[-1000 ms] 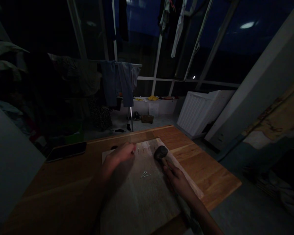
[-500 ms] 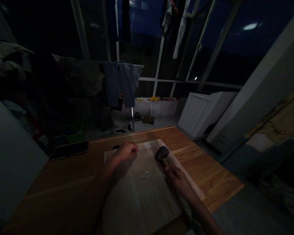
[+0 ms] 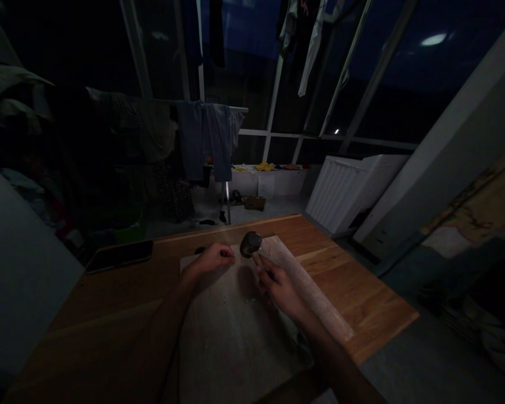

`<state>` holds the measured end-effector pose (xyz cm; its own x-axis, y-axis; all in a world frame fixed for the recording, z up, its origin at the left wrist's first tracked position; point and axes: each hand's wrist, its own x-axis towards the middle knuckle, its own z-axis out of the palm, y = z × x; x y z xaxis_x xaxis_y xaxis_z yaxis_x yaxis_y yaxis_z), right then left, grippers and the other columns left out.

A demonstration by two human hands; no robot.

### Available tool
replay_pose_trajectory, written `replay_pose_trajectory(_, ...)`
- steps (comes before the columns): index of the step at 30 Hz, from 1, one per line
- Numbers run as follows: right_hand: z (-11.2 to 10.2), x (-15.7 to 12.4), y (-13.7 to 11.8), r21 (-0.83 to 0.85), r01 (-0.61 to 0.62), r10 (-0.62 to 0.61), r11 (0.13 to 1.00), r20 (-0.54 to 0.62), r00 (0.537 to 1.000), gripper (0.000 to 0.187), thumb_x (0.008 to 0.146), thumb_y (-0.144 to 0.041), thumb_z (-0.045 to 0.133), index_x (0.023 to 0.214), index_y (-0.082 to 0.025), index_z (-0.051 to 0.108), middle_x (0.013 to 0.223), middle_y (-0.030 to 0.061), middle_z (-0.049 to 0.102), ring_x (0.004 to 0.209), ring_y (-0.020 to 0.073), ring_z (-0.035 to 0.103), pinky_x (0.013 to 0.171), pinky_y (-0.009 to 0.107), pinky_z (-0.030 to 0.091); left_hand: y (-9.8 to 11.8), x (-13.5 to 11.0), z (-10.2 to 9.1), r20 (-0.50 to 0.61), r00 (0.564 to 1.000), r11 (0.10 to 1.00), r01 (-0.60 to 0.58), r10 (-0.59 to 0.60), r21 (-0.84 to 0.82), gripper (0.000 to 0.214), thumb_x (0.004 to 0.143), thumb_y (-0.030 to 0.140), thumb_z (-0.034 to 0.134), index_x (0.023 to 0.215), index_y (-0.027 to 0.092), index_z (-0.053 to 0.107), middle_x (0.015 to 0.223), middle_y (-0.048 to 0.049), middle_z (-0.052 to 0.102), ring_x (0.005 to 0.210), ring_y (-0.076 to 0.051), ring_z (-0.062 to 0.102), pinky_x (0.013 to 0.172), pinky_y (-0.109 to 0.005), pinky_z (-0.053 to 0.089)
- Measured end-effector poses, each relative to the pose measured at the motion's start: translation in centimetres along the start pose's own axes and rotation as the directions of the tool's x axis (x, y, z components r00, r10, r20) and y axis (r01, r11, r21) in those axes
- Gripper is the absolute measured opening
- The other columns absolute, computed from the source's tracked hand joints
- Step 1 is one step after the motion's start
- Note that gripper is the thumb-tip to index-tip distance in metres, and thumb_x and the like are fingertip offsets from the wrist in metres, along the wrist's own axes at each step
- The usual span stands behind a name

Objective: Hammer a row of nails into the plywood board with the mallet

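A pale wooden board lies on a brown wooden table. My left hand rests on the board's far edge with its fingers pinched together, likely on a small nail too dim to make out. My right hand grips the handle of a hammer. The dark hammer head hangs just right of my left fingertips, above the board. The loose nails on the board are hidden behind my right hand.
A dark phone lies at the table's far left. Beyond the table stand a clothes rack with hanging garments and a white ribbed appliance. The table's right edge drops to the floor.
My right hand has swung the hammer left and up, from the board's right side to beside my left fingertips. My left hand has stayed put.
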<state>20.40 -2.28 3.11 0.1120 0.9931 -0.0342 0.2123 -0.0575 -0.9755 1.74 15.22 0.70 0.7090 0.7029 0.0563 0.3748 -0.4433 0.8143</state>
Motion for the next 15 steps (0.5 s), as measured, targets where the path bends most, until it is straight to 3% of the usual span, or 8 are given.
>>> replay_pose_trajectory(7, 1.8, 1.3, -0.2, -0.077, 0.076, -0.072, 0.994, 0.050, 0.996, 0.062, 0.097, -0.059, 0.051, 0.145, -0.021, 0.058, 0.057, -0.0069, 0.050, 0.038, 0.0102, 0.043, 0.036, 0.020, 0.036, -0.8, 0.2, -0.2, -0.002, 1.000, 1.000, -0.010, 0.010, -0.002, 0.022, 0.074, 0.035, 0.071, 0.077, 0.013, 0.076, 0.076, -0.0029, 0.072, 0.074, -0.019, 0.063, 0.071, -0.027, 0.046)
replay_pose_trajectory(15, 1.4, 1.4, 0.1, -0.149, 0.137, -0.129, 0.979, 0.066, 0.989, 0.058, 0.096, -0.059, 0.054, 0.139, -0.023, 0.065, 0.058, -0.0034, 0.056, 0.049, 0.0154, 0.050, 0.045, 0.023, 0.040, -1.6, 0.3, 0.1, 0.020, 1.000, 0.995, -0.007, 0.009, -0.101, 0.026, 0.071, 0.036, 0.074, 0.083, 0.013, 0.072, 0.082, -0.0041, 0.072, 0.078, -0.019, 0.063, 0.073, -0.028, 0.048)
